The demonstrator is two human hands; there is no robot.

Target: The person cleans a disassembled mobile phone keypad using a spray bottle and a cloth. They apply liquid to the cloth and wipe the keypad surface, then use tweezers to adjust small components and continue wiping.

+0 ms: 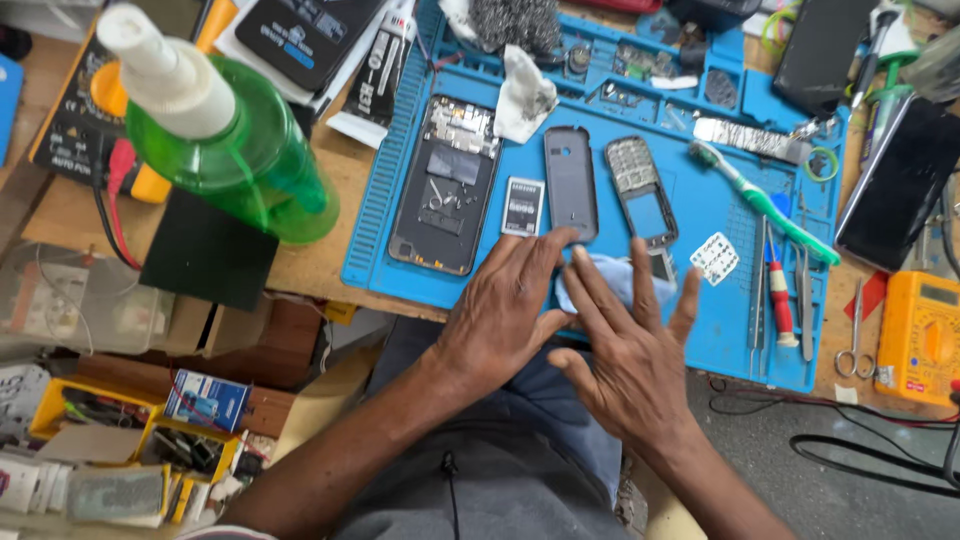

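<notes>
Head view: your left hand (500, 310) and right hand (625, 345), fingers spread flat, press the blue cloth (615, 280) at the mat's (700, 330) near edge; a careless sweep could knock the keypad phone (640, 190) just beyond.

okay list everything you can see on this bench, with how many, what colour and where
work mat: one, blue, centre
opened phone body: one, dark, mat left
battery: one, silver-black, beside it
back cover: one, grey, mat middle
keypad phone: one, grey, right of cover
cloth: one, light blue, under hands
toothbrush: one, green-white, mat right
spray bottle: one, green, near left
multimeter: one, orange, far right
left hand: near cover
right hand: on cloth
</notes>
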